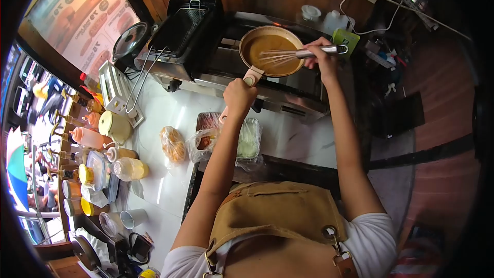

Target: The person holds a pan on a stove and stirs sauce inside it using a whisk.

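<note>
A round pan [245,39] of brown sauce [257,46] rests on the stove [221,64] at the top middle. My left hand [240,97] is closed round the pan's light-coloured handle [254,75]. In my right hand [321,57] is a whisk [280,55], held by its metal handle. The whisk lies tilted to the left, its wires over or in the sauce; exactly how deep they reach I cannot tell. The wires look slightly blurred.
Left of the stove stands a deep fryer [177,31] with a wire basket. Below my left wrist are plastic-wrapped trays [249,141], beside a bag of orange food [172,144]. Several sauce bottles [85,136] and jars line the counter's left side. A cable [393,2] hangs at the upper right.
</note>
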The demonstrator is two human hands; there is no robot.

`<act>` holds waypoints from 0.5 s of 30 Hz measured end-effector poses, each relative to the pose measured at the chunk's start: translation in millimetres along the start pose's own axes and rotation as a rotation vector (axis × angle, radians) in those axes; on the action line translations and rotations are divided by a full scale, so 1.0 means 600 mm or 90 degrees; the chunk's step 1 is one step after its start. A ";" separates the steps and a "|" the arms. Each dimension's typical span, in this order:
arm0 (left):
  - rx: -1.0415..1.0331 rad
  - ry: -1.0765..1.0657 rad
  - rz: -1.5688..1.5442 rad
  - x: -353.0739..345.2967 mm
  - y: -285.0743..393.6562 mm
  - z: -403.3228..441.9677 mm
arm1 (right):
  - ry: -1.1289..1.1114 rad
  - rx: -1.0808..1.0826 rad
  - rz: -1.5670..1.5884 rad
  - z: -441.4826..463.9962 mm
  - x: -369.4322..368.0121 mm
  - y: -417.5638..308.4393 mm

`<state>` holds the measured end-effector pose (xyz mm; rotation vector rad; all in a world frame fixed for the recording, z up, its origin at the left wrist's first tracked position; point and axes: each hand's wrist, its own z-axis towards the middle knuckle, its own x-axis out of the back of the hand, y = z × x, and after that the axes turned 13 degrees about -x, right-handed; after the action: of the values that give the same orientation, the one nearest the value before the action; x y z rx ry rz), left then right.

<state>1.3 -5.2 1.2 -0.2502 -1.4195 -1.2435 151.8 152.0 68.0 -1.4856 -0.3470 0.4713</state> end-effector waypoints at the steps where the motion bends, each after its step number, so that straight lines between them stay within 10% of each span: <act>1: -0.003 0.000 0.000 -0.003 -0.002 0.001 | -0.009 0.003 0.028 0.004 -0.004 0.011; 8: 0.014 -0.018 -0.007 0.002 -0.003 0.002 | 0.192 0.069 -0.059 -0.022 -0.014 0.014; 15: 0.006 -0.013 -0.009 -0.001 -0.001 0.000 | 0.069 0.101 -0.015 -0.026 -0.036 0.037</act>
<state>1.1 -5.2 0.6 -0.2478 -1.4460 -1.2482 138.9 128.3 46.5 -1.3452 -0.2358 0.3881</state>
